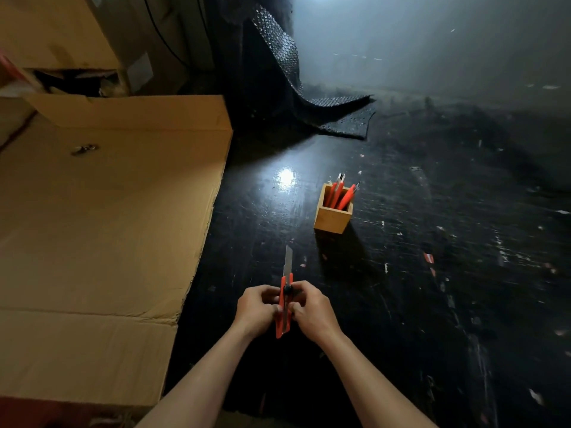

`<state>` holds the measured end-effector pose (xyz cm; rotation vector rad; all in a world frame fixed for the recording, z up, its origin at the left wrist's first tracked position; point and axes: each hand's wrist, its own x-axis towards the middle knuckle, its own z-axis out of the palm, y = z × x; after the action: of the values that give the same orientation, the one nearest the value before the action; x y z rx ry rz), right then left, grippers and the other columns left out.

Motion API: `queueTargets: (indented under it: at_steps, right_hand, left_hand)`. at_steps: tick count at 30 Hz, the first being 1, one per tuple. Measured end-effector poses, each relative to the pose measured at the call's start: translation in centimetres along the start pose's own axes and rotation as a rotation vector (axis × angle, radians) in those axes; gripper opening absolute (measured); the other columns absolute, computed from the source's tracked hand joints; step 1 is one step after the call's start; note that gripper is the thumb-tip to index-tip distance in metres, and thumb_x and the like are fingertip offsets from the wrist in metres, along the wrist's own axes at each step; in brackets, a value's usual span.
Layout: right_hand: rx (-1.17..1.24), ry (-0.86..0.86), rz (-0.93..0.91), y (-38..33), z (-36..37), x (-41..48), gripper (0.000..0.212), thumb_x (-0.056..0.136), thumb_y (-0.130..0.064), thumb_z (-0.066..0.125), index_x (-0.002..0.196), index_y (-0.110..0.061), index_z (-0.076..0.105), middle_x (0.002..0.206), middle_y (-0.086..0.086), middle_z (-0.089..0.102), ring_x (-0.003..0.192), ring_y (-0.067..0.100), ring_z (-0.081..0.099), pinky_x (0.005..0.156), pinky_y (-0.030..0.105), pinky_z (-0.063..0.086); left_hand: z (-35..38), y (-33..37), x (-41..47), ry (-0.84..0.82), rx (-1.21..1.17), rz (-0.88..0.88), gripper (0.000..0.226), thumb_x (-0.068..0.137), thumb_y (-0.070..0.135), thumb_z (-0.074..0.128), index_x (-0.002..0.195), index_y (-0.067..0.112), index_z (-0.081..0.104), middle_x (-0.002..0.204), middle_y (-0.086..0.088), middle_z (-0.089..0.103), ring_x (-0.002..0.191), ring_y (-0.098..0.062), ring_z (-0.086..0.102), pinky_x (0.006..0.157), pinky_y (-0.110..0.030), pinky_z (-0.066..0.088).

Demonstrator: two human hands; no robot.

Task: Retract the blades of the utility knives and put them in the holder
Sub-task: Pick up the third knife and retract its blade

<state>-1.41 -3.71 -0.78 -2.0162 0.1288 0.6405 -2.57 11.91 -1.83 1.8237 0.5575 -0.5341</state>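
Both forearms seen bare, no sleeves, watch or rings. Left hand [258, 310] & right hand [312, 312] ungloved; nails kept short.

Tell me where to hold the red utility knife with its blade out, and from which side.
Grip the red utility knife by its plastic handle, from its long sides, as both hands do now. The bare blade points away toward the wooden holder; keep fingers behind it.
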Motion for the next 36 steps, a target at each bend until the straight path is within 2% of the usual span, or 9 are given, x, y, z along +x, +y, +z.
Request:
queueTargets:
  at_steps: [7, 11, 14, 17, 22, 25, 29, 34, 36]
  right_hand:
    - [0.071, 0.198, -0.179, -3.2, -4.2, -0.9, 0.02, 0.098, -0.013, 0.061, 0.109, -0.03, 0.064, 0.094, -0.005, 0.075, 0.077, 0.001, 0.074, 0.06, 0.019, 0.059]
    - [0.096, 0.312, -0.307, -5.9, -8.0, -1.0, 0.015, 0.097, -0.017, 0.065, 0.109, -0.025, 0.065, 0.096, -0.006, 0.075, 0.082, 0.002, 0.073, 0.067, 0.021, 0.061]
    - [0.154, 0.337, -0.395, -8.2, -11.2, -1.4, 0.017, 0.097, -0.021, 0.067, 0.114, -0.022, 0.067, 0.103, -0.003, 0.077, 0.092, 0.011, 0.075, 0.08, 0.035, 0.064]
    - [0.217, 0.337, -0.479, -10.7, -14.2, -2.4, 0.013, 0.097, -0.015, 0.066, 0.109, -0.02, 0.067, 0.099, 0.0, 0.077, 0.086, 0.015, 0.077, 0.074, 0.031, 0.064]
    - [0.286, 0.335, -0.598, -14.9, -18.1, -3.9, 0.022, 0.095, -0.021, 0.071, 0.115, -0.013, 0.065, 0.09, 0.007, 0.078, 0.079, 0.019, 0.079, 0.069, 0.033, 0.065]
    - [0.287, 0.374, -0.631, -16.8, -19.9, -3.9, 0.02, 0.094, -0.02, 0.072, 0.113, -0.018, 0.068, 0.091, 0.007, 0.079, 0.081, 0.019, 0.079, 0.073, 0.039, 0.066]
    - [0.276, 0.392, -0.678, -18.7, -22.0, -4.4, 0.015, 0.095, -0.017, 0.071, 0.106, -0.027, 0.067, 0.095, 0.006, 0.078, 0.084, 0.018, 0.078, 0.075, 0.037, 0.066]
    - [0.07, 0.493, -0.756, -20.2, -23.7, -5.5, 0.034, 0.099, -0.025, 0.065, 0.131, -0.032, 0.058, 0.105, -0.014, 0.072, 0.091, 0.007, 0.073, 0.08, 0.029, 0.064]
    - [-0.016, 0.516, -0.781, -20.5, -24.2, -5.9, 0.035, 0.101, -0.033, 0.06, 0.136, -0.036, 0.056, 0.12, -0.01, 0.071, 0.103, 0.011, 0.07, 0.088, 0.033, 0.061]
  left_hand:
    - [0.0, 5.4, -0.6, -0.024, -0.119, 0.212, 0.033, 0.084, -0.006, 0.073, 0.107, 0.017, 0.078, 0.103, -0.005, 0.081, 0.098, -0.021, 0.079, 0.085, -0.047, 0.065]
    - [-0.1, 10.4, -1.7, -0.035, -0.176, 0.365, 0.033, 0.085, -0.01, 0.073, 0.111, 0.01, 0.076, 0.103, -0.008, 0.081, 0.097, -0.022, 0.079, 0.08, -0.037, 0.066]
    - [-0.2, 14.5, -2.9, -0.069, -0.219, 0.465, 0.033, 0.085, -0.012, 0.072, 0.115, 0.003, 0.074, 0.102, -0.014, 0.081, 0.092, -0.023, 0.08, 0.075, -0.03, 0.065]
    - [-0.2, 18.1, -4.0, -0.1, -0.282, 0.533, 0.034, 0.084, -0.014, 0.072, 0.116, -0.002, 0.072, 0.099, -0.018, 0.08, 0.085, -0.026, 0.08, 0.077, -0.035, 0.066]
    - [-0.5, 23.2, -5.9, -0.114, -0.371, 0.624, 0.029, 0.089, -0.005, 0.072, 0.118, 0.003, 0.072, 0.106, -0.017, 0.08, 0.092, -0.031, 0.08, 0.077, -0.037, 0.065]
    - [-0.8, 25.9, -7.3, -0.12, -0.383, 0.67, 0.027, 0.09, -0.003, 0.071, 0.114, 0.009, 0.074, 0.104, -0.012, 0.082, 0.09, -0.026, 0.08, 0.074, -0.036, 0.064]
    - [-0.9, 28.6, -8.5, -0.117, -0.395, 0.726, 0.032, 0.089, -0.006, 0.071, 0.119, 0.005, 0.073, 0.107, -0.018, 0.08, 0.087, -0.028, 0.08, 0.069, -0.036, 0.065]
    - [-0.5, 30.7, -10.1, -0.101, -0.388, 0.798, 0.035, 0.089, -0.012, 0.068, 0.117, 0.008, 0.074, 0.1, -0.011, 0.082, 0.081, -0.022, 0.082, 0.063, -0.029, 0.063]
    - [-0.4, 31.2, -10.5, -0.073, -0.367, 0.837, 0.033, 0.091, -0.009, 0.067, 0.115, 0.012, 0.075, 0.098, -0.008, 0.083, 0.083, -0.022, 0.082, 0.064, -0.027, 0.063]
